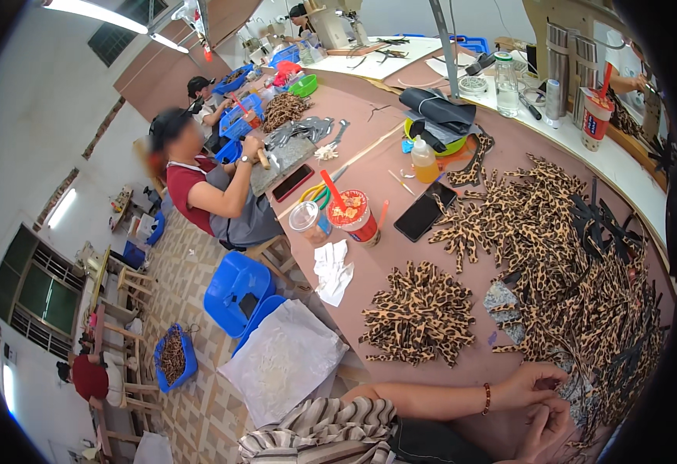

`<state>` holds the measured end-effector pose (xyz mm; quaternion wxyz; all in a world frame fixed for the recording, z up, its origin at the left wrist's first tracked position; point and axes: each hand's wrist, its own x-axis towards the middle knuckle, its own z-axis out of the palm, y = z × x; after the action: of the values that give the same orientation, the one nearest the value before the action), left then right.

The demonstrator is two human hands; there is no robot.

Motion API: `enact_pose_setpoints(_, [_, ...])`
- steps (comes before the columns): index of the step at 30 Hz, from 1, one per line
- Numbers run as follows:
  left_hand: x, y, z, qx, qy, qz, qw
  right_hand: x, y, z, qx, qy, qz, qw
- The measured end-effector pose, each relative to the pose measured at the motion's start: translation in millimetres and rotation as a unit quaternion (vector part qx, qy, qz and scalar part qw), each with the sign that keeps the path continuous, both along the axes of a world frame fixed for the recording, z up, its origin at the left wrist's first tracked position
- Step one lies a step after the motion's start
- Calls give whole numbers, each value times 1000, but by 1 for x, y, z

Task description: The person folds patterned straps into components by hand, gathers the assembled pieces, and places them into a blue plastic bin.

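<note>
Both hands low at the near edge of the brown tabletop (400,100), bottom right of view. Left hand (530,384), w/ a red bead bracelet (487,398) on the wrist, has fingers curled in, tips pressed together on something small at the edge of the big heap of leopard-print strips (555,255); exactly what it pinches is too small to tell. Right hand (549,429) sits just below it, touching or nearly so, fingers also curled; can't tell if it grips anything.

A smaller pile of leopard-print pieces (419,315) lies apart to the left of the hands. Farther up the tabletop: black phone (425,211), red-lidded cup (351,216), clear plastic cup (305,220), crumpled white tissue (332,271), yellow glue bottle (425,161). Another person in a dark red shirt (199,189) works at the far left side, on a stool. Blue plastic bins (236,288) on the tiled floor.
</note>
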<state>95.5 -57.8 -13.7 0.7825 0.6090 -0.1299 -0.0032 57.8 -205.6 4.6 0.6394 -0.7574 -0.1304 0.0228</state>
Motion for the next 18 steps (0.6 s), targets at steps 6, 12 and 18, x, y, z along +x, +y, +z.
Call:
enact_pose_setpoints(6, [2,5,-1,-27,63,-33,997,-2,-2,1,-7,-6,1,1000])
enact_pose_setpoints(12, [1,7,3,-30,81,-38,996,-7,-8,14,-10,2,86,996])
enact_pose_setpoints(18, [-5,12,12,11,-3,2,1000,-10,4,-2,21,-26,-35,999])
